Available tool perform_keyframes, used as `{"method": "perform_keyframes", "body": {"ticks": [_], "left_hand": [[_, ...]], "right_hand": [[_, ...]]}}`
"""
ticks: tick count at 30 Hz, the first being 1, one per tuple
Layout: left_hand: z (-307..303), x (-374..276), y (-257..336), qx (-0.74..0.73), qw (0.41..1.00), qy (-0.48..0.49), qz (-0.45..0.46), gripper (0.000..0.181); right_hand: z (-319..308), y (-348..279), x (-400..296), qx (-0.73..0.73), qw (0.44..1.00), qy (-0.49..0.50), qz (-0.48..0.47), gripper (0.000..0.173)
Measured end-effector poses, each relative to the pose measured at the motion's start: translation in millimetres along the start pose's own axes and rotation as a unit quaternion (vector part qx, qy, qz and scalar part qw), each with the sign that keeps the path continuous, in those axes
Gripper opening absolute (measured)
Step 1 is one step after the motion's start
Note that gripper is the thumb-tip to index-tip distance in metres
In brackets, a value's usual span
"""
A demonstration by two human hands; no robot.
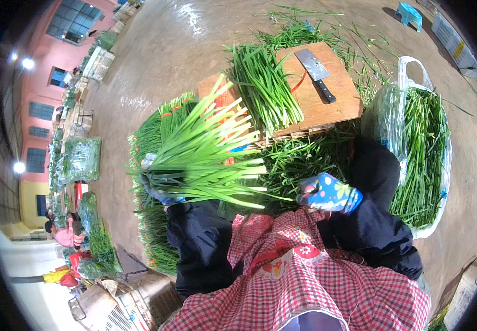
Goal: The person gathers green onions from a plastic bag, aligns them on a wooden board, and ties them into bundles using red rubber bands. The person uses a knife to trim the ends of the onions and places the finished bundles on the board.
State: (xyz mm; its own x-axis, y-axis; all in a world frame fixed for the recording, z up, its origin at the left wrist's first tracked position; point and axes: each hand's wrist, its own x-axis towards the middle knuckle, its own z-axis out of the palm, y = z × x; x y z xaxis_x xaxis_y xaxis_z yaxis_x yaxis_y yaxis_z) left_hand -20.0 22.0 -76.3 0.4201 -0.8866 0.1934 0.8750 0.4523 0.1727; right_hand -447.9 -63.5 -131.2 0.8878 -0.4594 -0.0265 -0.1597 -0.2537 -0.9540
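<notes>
My left hand (pixel 165 199), in a patterned blue glove, grips a large fanned bunch of garlic chives (pixel 205 161), pale stalk ends pointing right. The leaves hide most of that hand. My right hand (pixel 327 193), in a matching spotted glove, is closed in front of my apron, with the tip of a single chive stalk (pixel 280 197) at its fingers. Beyond the hands, a trimmed pile of chives (pixel 265 89) lies on a wooden board (pixel 329 113). A cleaver (pixel 313 70) with a black handle rests on the board beside a red strip (pixel 299 82).
Bundles with orange ties (pixel 155 128) are stacked at left. On the right stands a plastic bag of chives (pixel 420 153). Loose leaves (pixel 296 35) litter the floor past the board. A blue stool (pixel 409 15) is far right; crates (pixel 118 306) stand lower left. Another person (pixel 67 233) is farther left.
</notes>
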Motion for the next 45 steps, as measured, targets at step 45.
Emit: {"method": "perform_keyframes", "body": {"ticks": [45], "left_hand": [[105, 30, -83, 0.142, 0.981, 0.065, 0.112, 0.028]], "right_hand": [[17, -22, 43, 0.417, 0.860, 0.292, 0.039, 0.012]]}}
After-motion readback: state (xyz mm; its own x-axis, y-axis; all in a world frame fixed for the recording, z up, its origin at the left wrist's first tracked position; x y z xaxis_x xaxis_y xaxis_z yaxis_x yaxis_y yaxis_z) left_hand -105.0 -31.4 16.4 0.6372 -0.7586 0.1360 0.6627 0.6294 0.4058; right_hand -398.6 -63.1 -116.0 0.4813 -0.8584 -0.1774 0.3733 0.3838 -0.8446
